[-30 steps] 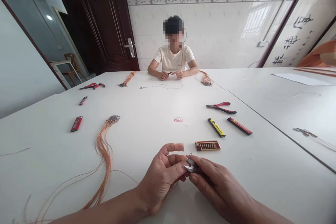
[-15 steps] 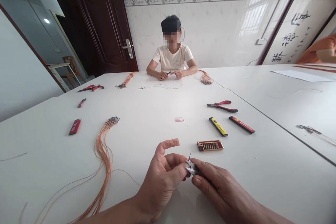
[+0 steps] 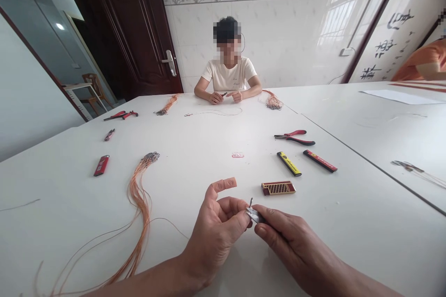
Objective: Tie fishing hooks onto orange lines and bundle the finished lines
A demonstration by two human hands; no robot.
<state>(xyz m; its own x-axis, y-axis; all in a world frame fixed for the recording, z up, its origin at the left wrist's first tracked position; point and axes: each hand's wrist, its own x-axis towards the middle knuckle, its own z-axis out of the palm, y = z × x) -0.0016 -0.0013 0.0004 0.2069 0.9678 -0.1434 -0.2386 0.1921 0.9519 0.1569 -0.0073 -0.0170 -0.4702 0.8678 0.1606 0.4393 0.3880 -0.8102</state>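
Observation:
My left hand (image 3: 221, 229) is closed in a pinch, index finger and thumb together, one finger stretched out above. From the pinch rises the thin dark end of what looks like a fishing hook (image 3: 250, 202); the fingers hide the rest. Wrapped in my right hand (image 3: 291, 236) is a pair of cutting pliers (image 3: 255, 215), its handles mostly covered. Their metal jaws are closed right at my left fingertips, below the hook's end. Left of my hands lies a bundle of orange fishing lines (image 3: 139, 209) with dark hooks (image 3: 150, 157) at its far end.
Beyond my hands lie a patterned lighter (image 3: 278, 188), a yellow lighter (image 3: 289, 164), a red lighter (image 3: 319, 161) and red-handled pliers (image 3: 295, 137). Another red lighter (image 3: 101, 165) is at left. Across the white table (image 3: 195, 144) sits a person (image 3: 228, 74) with hands on the tabletop.
The pliers' jaws have come together at my left fingertips; they stood apart before. Both hands keep almost the same place. The view has shifted slightly.

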